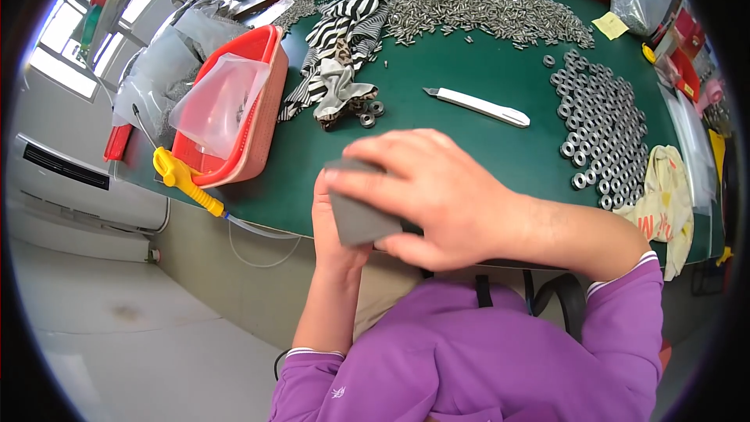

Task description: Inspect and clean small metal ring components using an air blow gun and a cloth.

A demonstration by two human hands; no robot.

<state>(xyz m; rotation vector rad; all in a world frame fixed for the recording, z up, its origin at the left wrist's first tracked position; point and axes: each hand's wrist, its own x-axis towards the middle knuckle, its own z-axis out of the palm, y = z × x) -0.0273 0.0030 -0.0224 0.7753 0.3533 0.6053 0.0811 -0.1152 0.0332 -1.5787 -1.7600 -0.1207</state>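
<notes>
Close in front of me, over the table's near edge, my right hand [437, 195] is closed on a flat dark grey sheet [355, 215], perhaps sandpaper. The sheet and the hand are slightly blurred. Behind it is my left hand [325, 227], raised upright. Its fingers are mostly covered by the sheet and the right hand, so what it holds does not show. Beyond the hands lies a white-handled craft knife [480, 107] with its blade pointing left. A few metal rings [367, 117] sit beside a bunched black-and-white striped cloth [348, 23].
Many metal rings [594, 121] cover the right of the green table [437, 70], beside a cream cloth [664, 195]. Small metal pins [484, 9] are heaped at the back. At left stand a red basket [269, 101] and a yellow air blow gun [183, 180] with a hose.
</notes>
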